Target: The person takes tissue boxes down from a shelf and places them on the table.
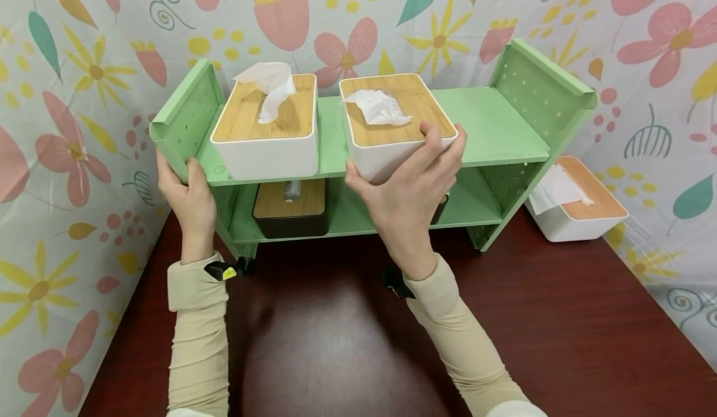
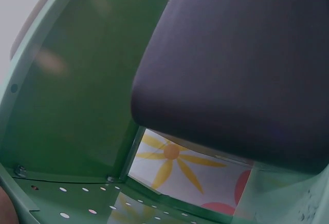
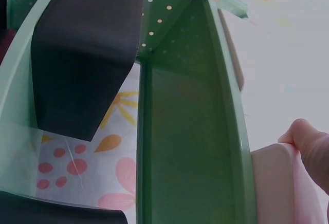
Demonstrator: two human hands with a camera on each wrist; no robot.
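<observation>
In the head view a white tissue box [image 1: 358, 127] with a wooden lid sits on the upper deck of a green shelf [image 1: 493, 118], a tissue poking from its slot. My right hand [image 1: 403, 202] grips its front right corner, thumb at the front and fingers over the right edge. The right wrist view shows the thumb [image 3: 308, 147] against the box's wall [image 3: 272, 188]. My left hand [image 1: 190, 208] holds the lower front of the shelf's left side panel [image 1: 187, 115]. Left of the gripped box stands another white tissue box [image 1: 269, 155], also wooden-lidded.
A black tissue box [image 1: 291, 224] with a wooden lid stands on the lower deck at left; another dark box [image 1: 439, 210] there is mostly hidden behind my right hand. One more white tissue box [image 1: 577, 227] rests on the dark red table [image 1: 588, 317], right of the shelf. Patterned cloth [image 1: 661, 155] surrounds the table.
</observation>
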